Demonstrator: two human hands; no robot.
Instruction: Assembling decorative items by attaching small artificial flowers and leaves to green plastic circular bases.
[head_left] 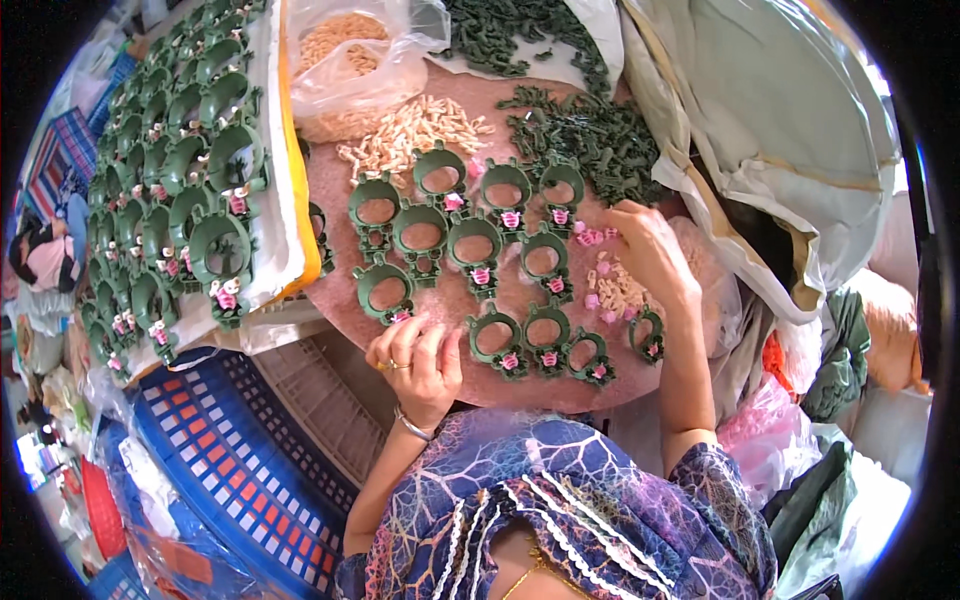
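Purple patterned cloth sleeves (560, 500) are filling the bottom of the view. Far left, a white tray (285, 150) is holding many finished dark green plastic rings (215, 245) with pink flowers. On the round brown table (330, 270), the left hand (418, 360) is lying loosely curled, touching one green ring frame (385, 292) but not gripping it. More rings are waiting in rows; some are lacking flowers. The right hand (650, 250) is pinching small pink flower pieces (592, 237) beside a cream peg pile (615, 290).

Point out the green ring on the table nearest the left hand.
The green ring at the lower-left end, just above the left hand; its fingertips reach its pink base.
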